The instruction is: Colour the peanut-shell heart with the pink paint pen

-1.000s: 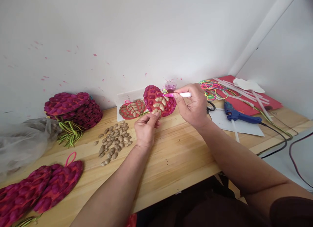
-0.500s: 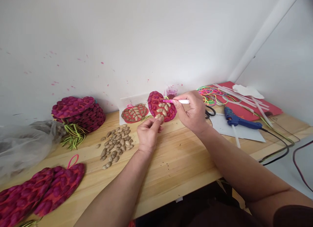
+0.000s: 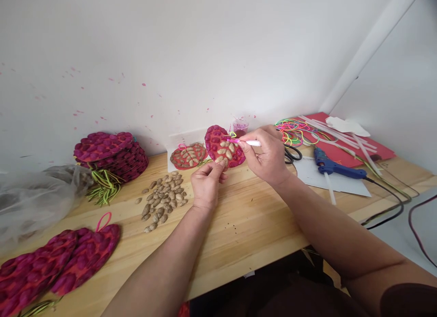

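My left hand [image 3: 209, 180] pinches the lower edge of a red disc [image 3: 214, 143] covered with nut-like shells, holding it tilted up above the table. Shells around its rim are painted magenta; those in the middle are still plain tan. In my right hand [image 3: 266, 154] is a paintbrush [image 3: 252, 143] with a white handle, its magenta-stained tip against the upper part of the disc. Behind them stands a clear cup [image 3: 241, 127] with purple paint. An unpainted shell-covered disc [image 3: 187, 155] lies on white paper to the left, and loose tan shells [image 3: 164, 196] are spread nearer me.
Stacked magenta discs [image 3: 111, 153] with a yellow-green tassel [image 3: 103, 185] stand at left, near a translucent plastic bag [image 3: 37, 203]. More painted discs [image 3: 85, 258] lie in front. On the right are a blue glue gun [image 3: 337, 169], scissors [image 3: 292, 154], coloured cords [image 3: 297, 131] and glue sticks [image 3: 341, 134].
The brush tip has shifted slightly on the disc, and the disc has moved a little up and left. Both hands keep their grip. The whole view has shifted slightly.
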A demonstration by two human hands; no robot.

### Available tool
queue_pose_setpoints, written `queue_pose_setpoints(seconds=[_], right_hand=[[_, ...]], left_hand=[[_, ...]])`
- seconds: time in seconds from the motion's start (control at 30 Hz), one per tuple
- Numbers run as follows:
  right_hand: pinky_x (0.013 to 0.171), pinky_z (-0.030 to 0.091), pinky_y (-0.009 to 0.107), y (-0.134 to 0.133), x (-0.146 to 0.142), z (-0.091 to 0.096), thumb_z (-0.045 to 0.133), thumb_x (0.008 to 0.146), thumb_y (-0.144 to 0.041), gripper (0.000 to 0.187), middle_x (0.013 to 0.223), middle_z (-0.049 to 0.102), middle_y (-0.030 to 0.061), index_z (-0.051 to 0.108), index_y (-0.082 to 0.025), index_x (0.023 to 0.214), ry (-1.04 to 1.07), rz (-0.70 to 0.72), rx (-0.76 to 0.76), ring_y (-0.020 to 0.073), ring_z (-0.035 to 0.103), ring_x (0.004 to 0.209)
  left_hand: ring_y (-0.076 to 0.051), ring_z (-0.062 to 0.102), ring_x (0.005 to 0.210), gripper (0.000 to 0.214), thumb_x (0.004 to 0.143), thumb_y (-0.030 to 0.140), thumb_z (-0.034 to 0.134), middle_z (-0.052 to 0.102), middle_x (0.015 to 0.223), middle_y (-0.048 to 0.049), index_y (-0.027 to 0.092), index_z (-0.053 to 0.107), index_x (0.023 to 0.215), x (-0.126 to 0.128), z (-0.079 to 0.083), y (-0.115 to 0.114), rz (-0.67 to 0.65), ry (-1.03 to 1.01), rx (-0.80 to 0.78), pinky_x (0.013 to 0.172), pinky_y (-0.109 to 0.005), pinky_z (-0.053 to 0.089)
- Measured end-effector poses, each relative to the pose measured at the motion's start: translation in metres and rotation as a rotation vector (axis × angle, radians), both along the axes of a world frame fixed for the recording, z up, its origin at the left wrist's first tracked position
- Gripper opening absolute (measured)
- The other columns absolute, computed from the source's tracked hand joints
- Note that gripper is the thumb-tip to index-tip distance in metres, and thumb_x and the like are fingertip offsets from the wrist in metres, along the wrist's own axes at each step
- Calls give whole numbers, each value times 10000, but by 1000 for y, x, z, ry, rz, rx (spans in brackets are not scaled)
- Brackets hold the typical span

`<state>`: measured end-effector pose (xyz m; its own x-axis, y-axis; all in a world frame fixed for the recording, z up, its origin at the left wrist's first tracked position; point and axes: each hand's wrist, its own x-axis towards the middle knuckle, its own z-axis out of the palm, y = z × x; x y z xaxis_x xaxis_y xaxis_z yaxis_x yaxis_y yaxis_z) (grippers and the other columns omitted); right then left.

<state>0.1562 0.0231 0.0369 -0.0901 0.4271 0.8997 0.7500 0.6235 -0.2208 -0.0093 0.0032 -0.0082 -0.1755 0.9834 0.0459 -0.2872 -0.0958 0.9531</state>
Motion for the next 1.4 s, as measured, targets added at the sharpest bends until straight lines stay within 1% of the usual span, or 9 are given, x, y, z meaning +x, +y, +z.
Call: queue_pose_setpoints(seconds=[0.23,0.4,0.63,0.77,1.03,1.13,1.23,1.4], right_hand=[[832,404,417,-1,1,-1,634,968,-281,67,826,746,18,664,-250,917,-51,-4,30,237,642,891],[819,418,409,0,3,-2,653,960,-274,45,848,747,22,668,-244,931,-17,9,34,233,640,883],[841,420,423,2,3,-2,625,974,-300,90,847,753,27,663,-251,909,-12,-18,-3,242,645,896],[825,432,416,2,3,-2,635,970,-293,72,857,754,29,668,-251,922,5,4,16,241,648,898],[850,431,416,1,0,-1,626,972,-293,81,856,762,22,678,-253,925,8,2,-22,236,659,902],[853,423,410,1,0,-1,639,969,-284,64,852,762,13,678,-255,927,-10,10,-8,231,652,899],[842,408,411,1,0,-2,624,973,-277,68,860,758,14,671,-256,928,-51,22,-35,236,634,901],[832,384,419,2,3,-2,609,986,-293,101,857,745,17,656,-254,906,-114,20,-75,243,618,907]], left_hand=[[-88,543,488,317,646,428,883,691,644,-26,161,712,624,0,1,0,3,-46,-39,474,-218,413],[-86,544,482,330,619,417,899,687,639,-27,159,694,610,-1,2,1,7,-88,-53,464,-215,415],[-86,551,487,322,640,419,892,706,658,-36,163,699,615,0,1,0,-2,-73,-31,468,-213,423],[-84,549,486,326,642,427,890,705,661,-33,162,702,621,-1,1,0,-6,-69,-36,471,-212,422],[-85,547,484,316,660,429,881,710,661,-33,164,713,627,-1,-1,1,-12,-49,-24,475,-215,422],[-90,540,478,308,672,429,880,692,629,-23,166,724,635,-2,-1,1,-7,-20,-7,475,-221,420],[-97,542,476,299,678,422,876,674,602,-15,169,724,632,-3,0,1,7,13,4,480,-229,424],[-97,547,483,332,642,448,892,692,638,-22,168,713,641,-3,3,2,17,-9,-34,475,-231,419]])
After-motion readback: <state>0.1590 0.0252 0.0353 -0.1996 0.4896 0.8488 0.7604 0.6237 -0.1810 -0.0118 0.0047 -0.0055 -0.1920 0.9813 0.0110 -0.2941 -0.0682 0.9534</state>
